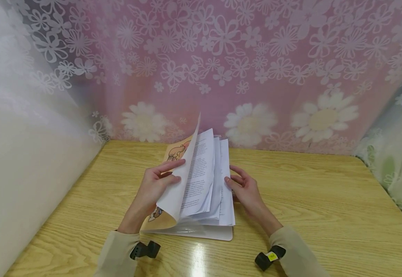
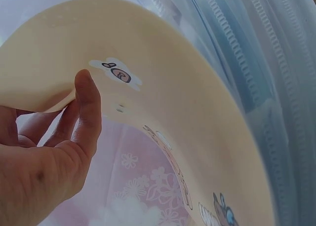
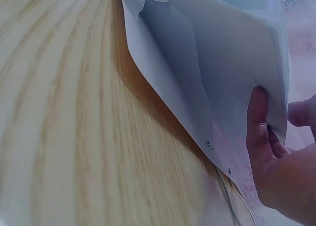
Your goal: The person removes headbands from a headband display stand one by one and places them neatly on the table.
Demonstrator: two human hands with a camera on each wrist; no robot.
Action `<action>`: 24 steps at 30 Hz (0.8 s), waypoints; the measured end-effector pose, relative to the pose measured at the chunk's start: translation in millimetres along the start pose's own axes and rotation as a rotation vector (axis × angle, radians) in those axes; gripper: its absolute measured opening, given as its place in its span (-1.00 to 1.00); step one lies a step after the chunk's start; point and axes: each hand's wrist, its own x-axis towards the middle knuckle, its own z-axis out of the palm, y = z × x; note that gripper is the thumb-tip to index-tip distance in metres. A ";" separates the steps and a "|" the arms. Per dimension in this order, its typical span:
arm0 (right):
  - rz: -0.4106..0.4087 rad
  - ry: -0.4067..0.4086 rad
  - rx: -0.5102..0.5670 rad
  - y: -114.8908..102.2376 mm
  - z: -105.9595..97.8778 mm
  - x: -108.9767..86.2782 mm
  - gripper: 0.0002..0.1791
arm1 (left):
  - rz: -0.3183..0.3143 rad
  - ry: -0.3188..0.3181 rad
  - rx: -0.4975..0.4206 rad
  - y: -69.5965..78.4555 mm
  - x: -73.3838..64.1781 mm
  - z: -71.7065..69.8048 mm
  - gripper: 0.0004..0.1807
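A folder with a tan cartoon-printed cover (image 1: 178,200) lies part open on the table, its cover bent up and curling to the left. My left hand (image 1: 155,184) pinches that cover near its free edge, thumb on one face and fingers on the other. Printed sheets (image 1: 198,177) fan out inside; the left wrist view shows clear plastic sleeves (image 2: 252,63) along the binding. At the right side, my right hand (image 1: 247,190) pinches the edge of the sheets (image 3: 232,63) between thumb and fingers. Beneath them is the pale back cover (image 1: 218,233).
The wood-grain table (image 1: 308,207) extends on both sides of the folder. A pink flowered curtain (image 1: 201,77) hangs behind it, and a white sheet (image 1: 31,134) stands along the left. Thin cords (image 3: 224,191) hang by the folder's back cover.
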 end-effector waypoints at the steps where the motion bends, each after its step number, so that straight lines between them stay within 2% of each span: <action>1: 0.001 -0.002 0.001 0.1 0.4 0.0 -0.45 | 0.000 0.000 0.001 -0.2 0.1 -0.1 -0.54; 10: 0.018 -0.019 0.064 2.9 3.9 0.1 -0.54 | 0.005 -0.002 0.006 -0.1 0.4 0.4 -0.54; 24: 0.039 -0.032 0.037 3.3 6.0 -0.4 -0.55 | 0.004 0.011 0.017 0.3 0.0 3.2 -0.53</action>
